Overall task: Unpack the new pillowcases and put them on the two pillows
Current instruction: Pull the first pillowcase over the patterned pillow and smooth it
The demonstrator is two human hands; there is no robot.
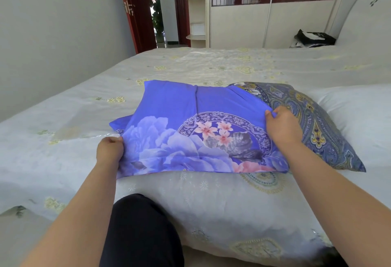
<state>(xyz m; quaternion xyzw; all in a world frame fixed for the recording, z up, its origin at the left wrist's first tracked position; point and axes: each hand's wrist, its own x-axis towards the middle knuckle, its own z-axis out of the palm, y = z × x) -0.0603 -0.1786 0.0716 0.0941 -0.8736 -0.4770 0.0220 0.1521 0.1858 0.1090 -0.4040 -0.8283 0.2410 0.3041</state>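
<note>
On the bed [63, 105], the left hand [109, 150] and the right hand [282, 126] each pinch an edge of the blue pillowcase [190, 124] over the paisley pillow [317, 127], so an uneven pull could bunch the cloth.

Home bedroom, bed [190, 63], wardrobe [239, 25], red door [135, 10]

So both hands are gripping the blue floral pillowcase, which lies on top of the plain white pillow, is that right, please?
Not quite. The left hand and right hand do grip the blue floral pillowcase, but it lies partly over the paisley-patterned pillow; the plain white pillow sits further right. The head view shows this.
</note>
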